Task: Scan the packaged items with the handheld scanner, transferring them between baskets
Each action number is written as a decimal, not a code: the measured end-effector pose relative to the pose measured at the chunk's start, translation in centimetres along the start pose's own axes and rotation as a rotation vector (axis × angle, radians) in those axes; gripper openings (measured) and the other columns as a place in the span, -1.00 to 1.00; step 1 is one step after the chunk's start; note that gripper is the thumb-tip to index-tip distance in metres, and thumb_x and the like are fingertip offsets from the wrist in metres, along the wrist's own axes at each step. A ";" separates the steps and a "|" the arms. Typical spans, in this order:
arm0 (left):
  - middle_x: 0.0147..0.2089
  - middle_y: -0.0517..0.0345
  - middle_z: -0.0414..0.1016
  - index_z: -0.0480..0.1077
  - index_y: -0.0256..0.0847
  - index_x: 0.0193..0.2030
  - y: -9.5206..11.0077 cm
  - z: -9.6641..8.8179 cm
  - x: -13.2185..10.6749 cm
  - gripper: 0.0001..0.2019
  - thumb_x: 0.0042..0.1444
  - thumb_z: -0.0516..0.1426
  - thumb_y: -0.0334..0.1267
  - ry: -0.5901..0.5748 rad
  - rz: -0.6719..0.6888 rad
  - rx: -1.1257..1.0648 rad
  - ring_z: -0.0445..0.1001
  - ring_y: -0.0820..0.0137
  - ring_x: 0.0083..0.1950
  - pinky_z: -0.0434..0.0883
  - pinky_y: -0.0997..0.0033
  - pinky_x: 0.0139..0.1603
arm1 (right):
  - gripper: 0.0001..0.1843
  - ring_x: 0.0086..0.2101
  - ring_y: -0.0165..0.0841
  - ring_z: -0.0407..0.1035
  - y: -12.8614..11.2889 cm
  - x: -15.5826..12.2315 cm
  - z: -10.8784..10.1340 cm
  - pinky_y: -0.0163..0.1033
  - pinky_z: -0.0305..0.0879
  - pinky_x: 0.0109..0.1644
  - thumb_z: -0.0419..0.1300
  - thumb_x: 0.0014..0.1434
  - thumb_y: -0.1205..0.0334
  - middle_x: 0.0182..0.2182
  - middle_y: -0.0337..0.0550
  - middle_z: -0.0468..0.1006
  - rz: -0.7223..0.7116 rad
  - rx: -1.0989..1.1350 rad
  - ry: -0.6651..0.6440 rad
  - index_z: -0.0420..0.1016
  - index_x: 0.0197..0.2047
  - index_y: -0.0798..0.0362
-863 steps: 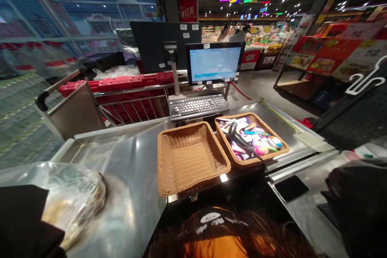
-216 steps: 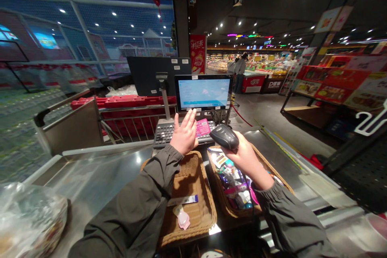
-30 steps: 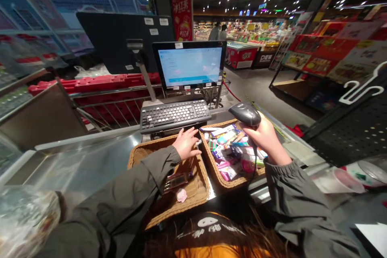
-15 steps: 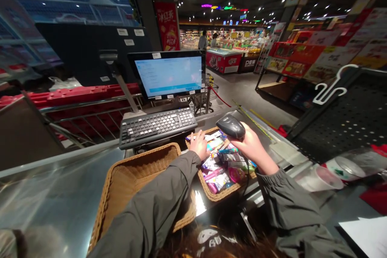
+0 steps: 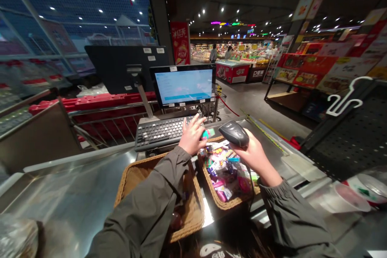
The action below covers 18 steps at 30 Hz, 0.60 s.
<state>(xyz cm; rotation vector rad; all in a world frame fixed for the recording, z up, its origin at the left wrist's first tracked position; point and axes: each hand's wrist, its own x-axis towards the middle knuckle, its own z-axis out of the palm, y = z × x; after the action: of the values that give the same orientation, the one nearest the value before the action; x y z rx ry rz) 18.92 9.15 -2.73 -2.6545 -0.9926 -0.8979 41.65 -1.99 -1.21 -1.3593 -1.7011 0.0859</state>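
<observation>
My right hand [image 5: 252, 153] grips a dark handheld barcode scanner [image 5: 234, 133], raised above the right wicker basket [image 5: 211, 187], which is full of small colourful packets. My left hand [image 5: 192, 135] is lifted in front of the scanner and pinches a small green and pink packet [image 5: 208, 134], its other fingers spread. The left wicker basket [image 5: 130, 175] lies under my left sleeve; most of its inside is hidden.
A black keyboard [image 5: 160, 131] and a lit monitor [image 5: 184, 85] stand behind the baskets on the steel checkout counter [image 5: 75, 193]. A metal cart with red crates [image 5: 99, 102] is at the back left. A black pegboard rack [image 5: 350, 129] stands right. Two people are far off in the aisle.
My left hand left the right basket with a small packet and rose up beside the scanner. My right hand lifted the scanner a little.
</observation>
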 end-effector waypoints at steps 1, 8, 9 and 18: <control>0.39 -0.02 0.27 0.48 -0.15 -0.16 -0.6 -1.5 0.0 -0.82 0.08 0.23 -0.21 0.046 0.015 0.005 -0.01 0.02 0.50 -0.25 -0.36 0.44 | -0.56 0.03 -0.08 0.43 -0.5 0.0 0.1 0.04 0.35 0.16 0.23 0.12 0.09 0.03 0.08 0.52 -0.021 0.006 0.005 0.44 0.05 0.09; 0.42 -0.03 0.21 0.52 -0.08 -0.01 -3.4 -7.6 -2.1 -0.70 0.20 0.18 -0.02 0.275 0.005 0.015 -0.01 0.06 0.51 -0.20 -0.22 0.45 | -0.50 0.09 -0.08 0.38 -4.7 0.0 1.1 0.04 0.32 0.20 0.22 0.13 0.18 0.08 0.09 0.47 -0.174 0.039 -0.059 0.36 0.14 0.08; 0.44 -0.02 0.19 0.52 -0.07 0.00 -3.7 -8.0 -2.5 -0.69 0.20 0.16 -0.01 0.281 -0.012 0.020 -0.02 0.07 0.51 -0.20 -0.20 0.46 | -0.50 0.09 -0.08 0.38 -5.2 0.0 1.3 0.04 0.32 0.20 0.21 0.13 0.19 0.08 0.08 0.47 -0.185 0.049 -0.070 0.35 0.15 0.07; 0.48 0.04 0.10 0.52 -0.04 0.03 -5.2 -10.0 -5.0 -0.65 0.22 0.12 0.04 0.279 -0.119 0.057 -0.03 0.09 0.51 -0.19 -0.19 0.46 | -0.51 0.11 -0.04 0.36 -7.2 -0.2 2.8 0.11 0.32 0.21 0.21 0.12 0.20 0.11 0.07 0.47 -0.246 0.073 -0.172 0.37 0.14 0.02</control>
<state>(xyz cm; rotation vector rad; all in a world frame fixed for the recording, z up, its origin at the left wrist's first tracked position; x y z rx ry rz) 7.77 6.95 2.14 -2.3596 -1.0947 -1.2052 34.45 -3.62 1.08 -1.1066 -1.9777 0.1262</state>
